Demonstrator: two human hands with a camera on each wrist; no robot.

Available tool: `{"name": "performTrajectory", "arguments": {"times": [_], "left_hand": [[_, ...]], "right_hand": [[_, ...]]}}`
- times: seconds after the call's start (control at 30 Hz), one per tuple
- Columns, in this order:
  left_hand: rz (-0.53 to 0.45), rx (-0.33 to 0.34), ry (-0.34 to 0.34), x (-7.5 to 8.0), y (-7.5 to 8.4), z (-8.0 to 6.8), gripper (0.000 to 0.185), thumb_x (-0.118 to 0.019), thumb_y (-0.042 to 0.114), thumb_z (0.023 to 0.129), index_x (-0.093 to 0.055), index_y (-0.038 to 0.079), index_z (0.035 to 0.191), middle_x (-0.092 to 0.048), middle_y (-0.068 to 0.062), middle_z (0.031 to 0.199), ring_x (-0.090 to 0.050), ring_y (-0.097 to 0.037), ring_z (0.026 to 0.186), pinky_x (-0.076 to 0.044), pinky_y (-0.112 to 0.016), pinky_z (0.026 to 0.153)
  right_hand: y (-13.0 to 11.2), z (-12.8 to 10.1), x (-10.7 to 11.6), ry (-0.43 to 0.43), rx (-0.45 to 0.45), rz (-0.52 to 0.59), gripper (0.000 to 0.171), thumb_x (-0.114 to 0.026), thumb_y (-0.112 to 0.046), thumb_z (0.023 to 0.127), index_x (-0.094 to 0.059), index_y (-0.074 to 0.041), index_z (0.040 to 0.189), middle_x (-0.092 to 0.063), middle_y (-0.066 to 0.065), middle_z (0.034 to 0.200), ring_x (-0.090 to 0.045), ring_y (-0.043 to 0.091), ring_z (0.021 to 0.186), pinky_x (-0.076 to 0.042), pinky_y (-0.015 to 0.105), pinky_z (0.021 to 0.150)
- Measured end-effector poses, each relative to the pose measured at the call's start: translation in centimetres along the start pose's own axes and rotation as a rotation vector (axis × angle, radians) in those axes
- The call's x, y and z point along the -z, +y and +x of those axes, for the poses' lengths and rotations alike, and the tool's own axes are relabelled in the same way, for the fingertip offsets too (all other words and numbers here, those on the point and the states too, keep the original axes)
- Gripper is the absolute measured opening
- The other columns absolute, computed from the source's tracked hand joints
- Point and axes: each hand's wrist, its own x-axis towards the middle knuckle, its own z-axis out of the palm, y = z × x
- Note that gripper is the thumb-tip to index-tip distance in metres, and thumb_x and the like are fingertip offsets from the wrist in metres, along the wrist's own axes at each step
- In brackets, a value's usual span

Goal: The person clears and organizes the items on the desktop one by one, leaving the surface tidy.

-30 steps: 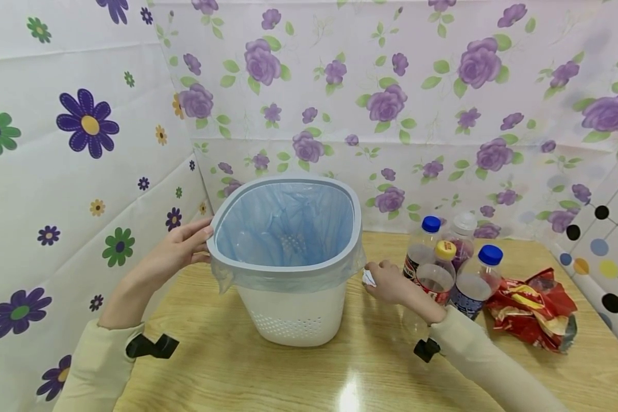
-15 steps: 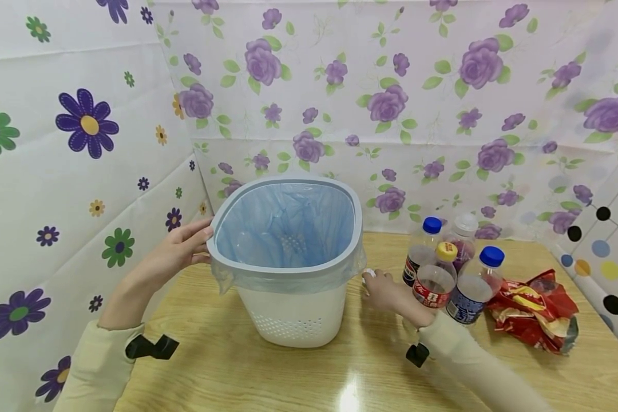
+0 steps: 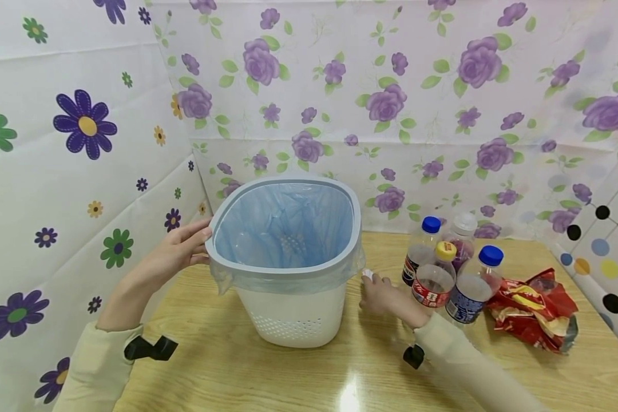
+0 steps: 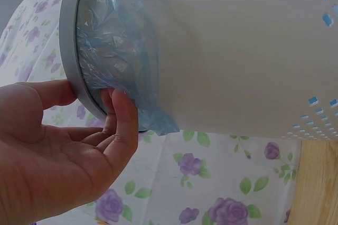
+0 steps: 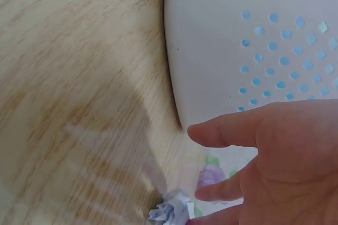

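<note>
The white waste bin (image 3: 288,269) with its blue liner bag (image 3: 283,226) stands at centre frame on the wooden surface (image 3: 288,377). The left hand (image 3: 177,252) holds its grey rim, fingers (image 4: 124,124) curled under the edge. The right hand (image 3: 383,294), fingers loosely spread, reaches a crumpled paper ball (image 5: 171,212) just right of the bin.

Risk: the wrist could knock the bottles (image 3: 445,269) standing close behind it. Open room lies along the lower frame.
</note>
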Motion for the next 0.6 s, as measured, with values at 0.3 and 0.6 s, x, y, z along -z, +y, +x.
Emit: {"name": "performTrajectory", "arguments": {"times": [0.3, 0.6], "left_hand": [[0.002, -0.012, -0.003, 0.03, -0.23, -0.03, 0.058, -0.035, 0.026, 0.106, -0.018, -0.007, 0.151, -0.06, 0.012, 0.118, -0.065, -0.004, 0.101, -0.055, -0.022, 0.083], [0.008, -0.009, 0.0, 0.03, -0.08, 0.0, 0.059, -0.035, 0.028, 0.106, -0.018, -0.007, 0.151, -0.06, 0.013, 0.119, -0.065, -0.003, 0.101, -0.055, -0.022, 0.084]], "right_hand": [[-0.08, -0.44, -0.11, 0.021, 0.029, -0.027, 0.059, -0.067, -0.023, 0.089, -0.042, -0.001, 0.138, -0.045, 0.029, 0.128, -0.046, 0.047, 0.115, -0.044, 0.06, 0.092], [-0.06, -0.78, 0.04, -0.026, 0.085, 0.026, 0.031, -0.071, -0.011, 0.085, -0.048, -0.004, 0.104, -0.042, 0.024, 0.109, -0.053, 0.033, 0.084, -0.048, 0.043, 0.067]]}}
